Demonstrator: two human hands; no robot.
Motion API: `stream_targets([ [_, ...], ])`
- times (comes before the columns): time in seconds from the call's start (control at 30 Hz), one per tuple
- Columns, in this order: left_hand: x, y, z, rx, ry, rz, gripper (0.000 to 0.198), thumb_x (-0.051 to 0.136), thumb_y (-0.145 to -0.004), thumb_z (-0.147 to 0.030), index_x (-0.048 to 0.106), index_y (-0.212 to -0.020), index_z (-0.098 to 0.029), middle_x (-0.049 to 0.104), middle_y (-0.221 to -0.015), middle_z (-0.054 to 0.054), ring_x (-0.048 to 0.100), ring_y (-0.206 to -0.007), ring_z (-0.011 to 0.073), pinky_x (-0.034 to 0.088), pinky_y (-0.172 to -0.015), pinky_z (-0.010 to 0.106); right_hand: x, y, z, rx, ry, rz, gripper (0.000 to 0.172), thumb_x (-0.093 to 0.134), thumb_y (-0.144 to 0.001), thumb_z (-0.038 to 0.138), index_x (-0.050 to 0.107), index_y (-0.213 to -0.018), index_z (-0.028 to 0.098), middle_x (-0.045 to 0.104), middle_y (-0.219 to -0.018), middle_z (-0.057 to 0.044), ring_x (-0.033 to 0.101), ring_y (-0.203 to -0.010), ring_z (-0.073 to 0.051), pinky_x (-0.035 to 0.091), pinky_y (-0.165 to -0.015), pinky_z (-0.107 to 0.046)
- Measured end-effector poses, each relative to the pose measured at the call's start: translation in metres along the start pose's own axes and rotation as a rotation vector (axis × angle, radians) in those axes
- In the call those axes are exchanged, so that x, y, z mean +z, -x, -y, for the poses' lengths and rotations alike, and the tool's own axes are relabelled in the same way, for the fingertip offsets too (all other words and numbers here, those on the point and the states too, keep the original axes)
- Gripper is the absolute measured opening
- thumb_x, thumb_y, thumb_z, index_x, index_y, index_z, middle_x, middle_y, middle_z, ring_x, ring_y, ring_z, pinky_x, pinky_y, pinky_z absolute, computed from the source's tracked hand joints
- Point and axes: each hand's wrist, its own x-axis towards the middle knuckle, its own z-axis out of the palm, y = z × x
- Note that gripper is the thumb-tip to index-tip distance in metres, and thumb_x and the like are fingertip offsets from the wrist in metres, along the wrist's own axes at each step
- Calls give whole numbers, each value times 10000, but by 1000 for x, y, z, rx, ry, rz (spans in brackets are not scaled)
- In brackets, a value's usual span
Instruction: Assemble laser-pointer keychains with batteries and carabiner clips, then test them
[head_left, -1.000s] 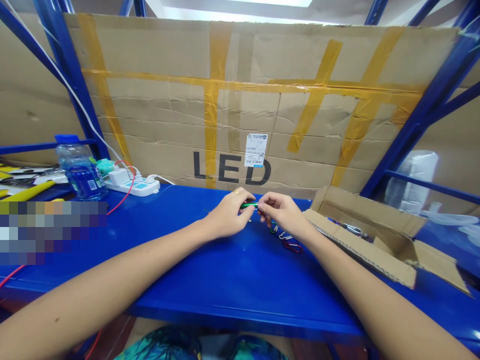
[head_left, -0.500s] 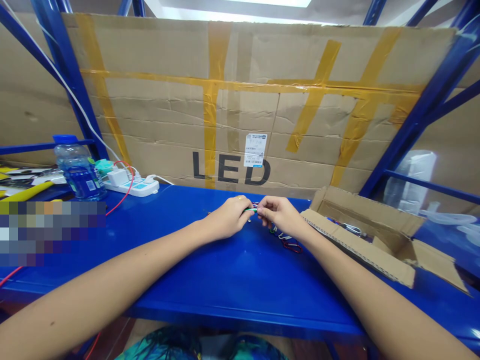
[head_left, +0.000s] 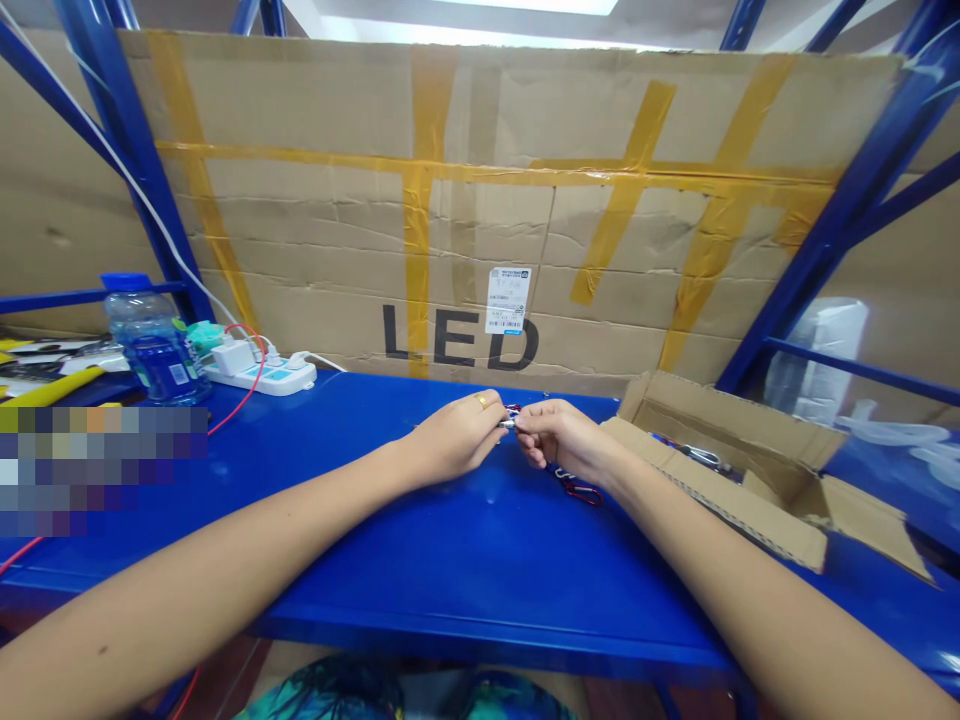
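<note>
In my head view, both arms reach in from the lower corners and meet at the center of the frame. The left hand (head_left: 461, 435) lies palm down, fingers curled on one end of a small silver piece (head_left: 508, 424); the right hand (head_left: 559, 435) pinches its other end, knuckles bent. The fingertips are near each other, and I can't make out the piece's shape. Just below the right hand, partly hidden by it, lie clips (head_left: 583, 493) on the table (head_left: 487, 560). At right, my forearm overlaps the edge of an open box (head_left: 712, 490). Far left stand a bottle (head_left: 154, 345) and a power strip (head_left: 281, 378); cardboard (head_left: 337, 250) walls off the back.
</note>
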Motion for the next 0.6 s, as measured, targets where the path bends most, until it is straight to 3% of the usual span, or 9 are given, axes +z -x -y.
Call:
stream_targets([
  [0.13, 0, 0, 1, 2, -58, -20, 213, 392, -971, -193, 579, -1015, -100, 610, -955, 131, 602, -874, 218, 513, -779, 349, 3, 3, 4, 117, -161, 61, 172, 694, -680, 224, 541, -659, 150, 486, -537, 36, 411, -436, -66, 303, -433, -223],
  [0.2, 1, 1, 2, -32, -47, -26, 200, 411, -966, -204, 581, -1014, -110, 618, -965, 127, 615, -860, 219, 513, -747, 343, 7, 3, 5, 90, -109, 31, 181, 691, -709, 257, 544, -683, 154, 497, -554, 32, 424, -445, -74, 321, -438, -229],
  [0.33, 3, 1, 4, -167, 119, -72, 135, 459, -951, -207, 569, -1000, -145, 663, -973, 96, 637, -896, 215, 503, -765, 339, 14, 3, 3, -134, 345, -138, 289, 565, -867, 373, 524, -659, 178, 533, -562, 7, 493, -458, -114, 389, -464, -261],
  [0.43, 2, 0, 1, -247, 243, -66, 104, 476, -947, -219, 566, -957, -168, 687, -949, 70, 643, -871, 202, 489, -750, 328, 15, 4, 4, -273, 683, -211, 342, 429, -948, 359, 512, -663, 189, 543, -575, 4, 509, -473, -119, 402, -500, -263],
  [0.6, 2, -1, -4, -292, 354, -47, 97, 481, -941, -223, 565, -929, -175, 693, -949, 69, 639, -869, 198, 476, -746, 322, 5, 9, 9, -336, 965, -80, 311, 360, -976, 298, 521, -732, 194, 595, -641, -15, 549, -575, -142, 407, -583, -269],
])
